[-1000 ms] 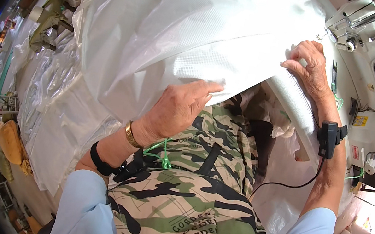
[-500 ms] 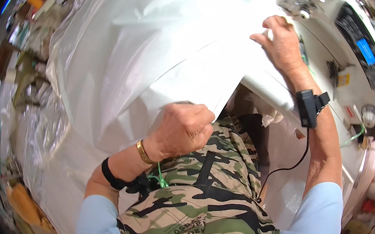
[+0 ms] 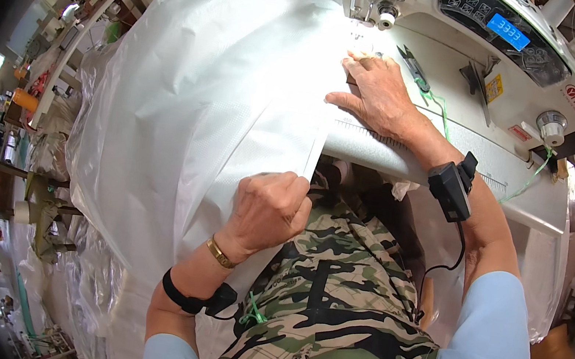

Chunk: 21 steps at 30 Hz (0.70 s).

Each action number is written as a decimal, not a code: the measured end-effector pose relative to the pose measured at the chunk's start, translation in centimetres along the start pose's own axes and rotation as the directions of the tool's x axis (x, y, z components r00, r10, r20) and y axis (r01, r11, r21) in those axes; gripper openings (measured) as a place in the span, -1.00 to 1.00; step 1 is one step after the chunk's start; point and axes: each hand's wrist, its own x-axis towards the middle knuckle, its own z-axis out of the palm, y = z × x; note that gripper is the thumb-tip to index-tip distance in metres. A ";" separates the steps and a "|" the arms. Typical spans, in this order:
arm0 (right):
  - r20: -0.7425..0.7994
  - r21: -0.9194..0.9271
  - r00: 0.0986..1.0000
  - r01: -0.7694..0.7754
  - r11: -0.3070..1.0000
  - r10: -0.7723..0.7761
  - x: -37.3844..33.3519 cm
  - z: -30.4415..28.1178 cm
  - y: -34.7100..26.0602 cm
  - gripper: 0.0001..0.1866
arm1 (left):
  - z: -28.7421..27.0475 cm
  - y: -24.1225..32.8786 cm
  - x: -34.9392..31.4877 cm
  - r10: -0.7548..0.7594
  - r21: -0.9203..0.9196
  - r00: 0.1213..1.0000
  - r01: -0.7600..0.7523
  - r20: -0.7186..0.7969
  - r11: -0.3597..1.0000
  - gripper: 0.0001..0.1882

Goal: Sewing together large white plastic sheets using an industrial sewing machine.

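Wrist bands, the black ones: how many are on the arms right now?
2: one black band on the left wrist, beside a gold bracelet; one with a black box on the right wrist. None look hidden.
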 end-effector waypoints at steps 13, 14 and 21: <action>0.063 0.059 0.998 -0.022 0.998 0.018 -0.4 -1.2 -0.7 -0.27 | 2.2 -3.0 10.4 0.042 0.139 0.996 -0.054 0.085 0.989 -0.88; 0.116 0.055 0.993 -0.043 0.998 0.036 -0.3 -1.3 -0.7 -0.38 | 2.4 -3.4 11.3 0.026 0.154 0.994 -0.041 0.102 0.987 -0.86; 0.012 0.131 0.998 -0.057 0.990 0.056 0.1 -0.4 0.2 -0.72 | 4.8 -6.2 16.9 -0.080 0.251 0.992 0.052 0.100 0.967 -0.81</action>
